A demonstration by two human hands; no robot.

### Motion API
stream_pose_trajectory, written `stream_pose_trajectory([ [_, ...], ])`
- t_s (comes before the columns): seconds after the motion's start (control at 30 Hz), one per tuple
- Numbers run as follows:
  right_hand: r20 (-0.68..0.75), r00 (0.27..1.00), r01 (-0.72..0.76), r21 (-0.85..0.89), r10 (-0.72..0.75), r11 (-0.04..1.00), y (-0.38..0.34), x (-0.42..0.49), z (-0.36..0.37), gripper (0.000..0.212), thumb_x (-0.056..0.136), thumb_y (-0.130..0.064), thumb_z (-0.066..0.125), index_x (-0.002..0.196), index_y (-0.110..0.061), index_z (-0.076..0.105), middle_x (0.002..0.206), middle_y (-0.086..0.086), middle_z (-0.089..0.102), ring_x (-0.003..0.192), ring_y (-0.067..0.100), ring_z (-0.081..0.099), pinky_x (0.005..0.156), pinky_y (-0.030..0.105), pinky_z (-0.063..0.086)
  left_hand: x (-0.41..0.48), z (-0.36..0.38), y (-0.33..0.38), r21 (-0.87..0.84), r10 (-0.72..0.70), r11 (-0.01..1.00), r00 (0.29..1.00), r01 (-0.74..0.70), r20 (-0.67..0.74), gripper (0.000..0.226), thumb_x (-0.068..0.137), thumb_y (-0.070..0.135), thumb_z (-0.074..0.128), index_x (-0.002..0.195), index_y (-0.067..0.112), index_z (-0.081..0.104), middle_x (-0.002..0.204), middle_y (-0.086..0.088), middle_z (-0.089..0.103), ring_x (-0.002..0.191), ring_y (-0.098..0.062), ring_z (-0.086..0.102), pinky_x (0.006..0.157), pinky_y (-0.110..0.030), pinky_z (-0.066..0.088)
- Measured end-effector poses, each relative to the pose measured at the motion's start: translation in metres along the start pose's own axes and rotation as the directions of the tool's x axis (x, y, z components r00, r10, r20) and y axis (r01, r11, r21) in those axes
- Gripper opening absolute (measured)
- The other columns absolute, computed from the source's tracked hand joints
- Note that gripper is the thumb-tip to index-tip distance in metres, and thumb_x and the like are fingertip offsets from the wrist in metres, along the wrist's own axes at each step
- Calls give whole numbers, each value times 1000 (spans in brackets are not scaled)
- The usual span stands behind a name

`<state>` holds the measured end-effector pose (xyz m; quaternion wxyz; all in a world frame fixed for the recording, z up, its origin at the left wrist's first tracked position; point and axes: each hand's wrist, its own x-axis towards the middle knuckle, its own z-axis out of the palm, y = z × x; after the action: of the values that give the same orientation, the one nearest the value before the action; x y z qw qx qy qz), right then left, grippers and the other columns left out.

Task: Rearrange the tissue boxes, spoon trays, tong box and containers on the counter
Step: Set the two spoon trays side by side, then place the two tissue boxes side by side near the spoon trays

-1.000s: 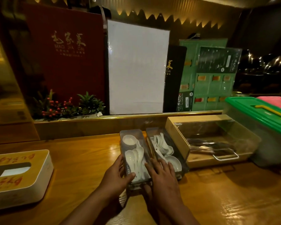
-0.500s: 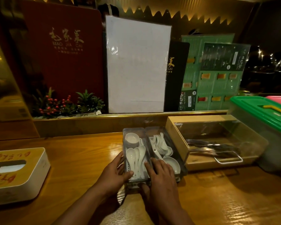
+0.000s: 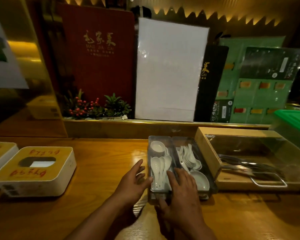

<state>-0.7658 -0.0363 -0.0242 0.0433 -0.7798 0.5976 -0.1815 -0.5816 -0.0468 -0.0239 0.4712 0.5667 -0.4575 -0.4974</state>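
Observation:
Two clear spoon trays stand side by side, touching, at mid-counter. The left spoon tray (image 3: 151,153) holds white spoons and a small dish. The right spoon tray (image 3: 203,161) holds more spoons and a dish. My left hand (image 3: 134,183) is at the left tray's outer wall, fingers spread, only the thumb touching its rim. My right hand (image 3: 182,193) lies over the trays' near ends, fingers on top and thumb against the left tray's front wall. The wooden tong box (image 3: 207,149), with a clear lid and metal tongs inside, sits just right of the trays.
A white tissue box (image 3: 33,170) with a yellow top sits on the wooden counter (image 3: 102,170) at left, with a second tissue box (image 3: 0,153) at the frame edge. A green-lidded container (image 3: 296,122) is at far right. Menus and a small plant stand behind a raised ledge.
The left spoon tray has slid back and right until it lies flush with the right tray. My left hand's fingers have come off its side. The view has shifted left.

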Motion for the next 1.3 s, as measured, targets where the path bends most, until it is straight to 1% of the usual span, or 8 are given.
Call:
stream_pose_trajectory([
  [0.07, 1, 999, 48, 61, -48, 997, -12, 2, 2, 80, 79, -67, 52, 149, -31, 38, 157, 3, 32, 147, 25, 20, 123, 45, 13, -11, -16, 4, 45, 24, 999, 998, -22, -57, 76, 90, 24, 73, 152, 40, 32, 145, 13, 48, 133, -11, 48, 105, -45, 49],
  [0.2, -34, 992, 128, 185, -123, 974, -57, 8, 12, 59, 81, -66, 55, 130, -33, 56, 139, -3, 49, 130, 19, 42, 105, 40, 43, -35, -74, 14, 218, 132, 970, 986, -107, -104, 61, 91, 25, 72, 144, 41, 46, 137, 18, 56, 120, 3, 52, 96, -39, 56],
  [0.4, 19, 967, 229, 355, -253, 906, -162, 23, 43, 54, 88, -58, 60, 137, -37, 47, 136, -12, 46, 121, 10, 47, 92, 26, 44, -71, -197, 29, 555, 384, 804, 899, -213, -212, 39, 91, 25, 71, 127, 36, 63, 124, 20, 61, 106, 8, 57, 77, -8, 51],
  [0.57, 39, 969, 214, 355, -243, 910, -263, 35, 82, 74, 83, -59, 65, 147, -44, 31, 150, -7, 34, 130, 16, 45, 95, 30, 50, -91, -296, 33, 687, 529, 704, 778, -179, -340, 30, 90, 18, 71, 119, 27, 67, 114, 11, 64, 99, -8, 64, 68, -13, 52],
  [0.73, 3, 990, 133, 286, -140, 949, -303, 43, 102, 64, 76, -64, 70, 130, -42, 44, 138, -6, 44, 116, 17, 55, 79, 33, 57, -84, -366, 8, 775, 389, 632, 870, -13, -303, 57, 78, 39, 81, 129, 27, 59, 137, 2, 53, 127, -25, 50, 93, -43, 48],
  [0.93, -45, 992, 125, 113, -121, 986, -290, 45, 90, 58, 79, -64, 65, 126, -34, 51, 123, -5, 57, 105, 18, 55, 84, 39, 50, -63, -354, -3, 770, 312, 632, 939, -88, -148, 69, 75, 43, 83, 137, 24, 57, 149, -1, 49, 134, -24, 48, 103, -42, 47],
  [1.07, -55, 998, 40, 45, -37, 998, -252, 52, 71, 56, 80, -62, 64, 127, -33, 53, 119, -7, 61, 106, 19, 55, 85, 40, 48, -40, -316, -1, 684, 312, 705, 948, -187, -64, 64, 82, 31, 80, 140, 24, 56, 151, 3, 47, 130, -21, 52, 98, -33, 49],
  [1.3, -62, 994, -91, -78, 86, 993, -173, 80, 48, 68, 85, -64, 58, 144, -32, 47, 142, 0, 55, 130, 27, 47, 104, 48, 41, 14, -239, 11, 627, 302, 739, 953, -246, 17, 63, 82, 23, 80, 141, 22, 56, 156, -1, 43, 139, -22, 45, 112, -39, 42],
])
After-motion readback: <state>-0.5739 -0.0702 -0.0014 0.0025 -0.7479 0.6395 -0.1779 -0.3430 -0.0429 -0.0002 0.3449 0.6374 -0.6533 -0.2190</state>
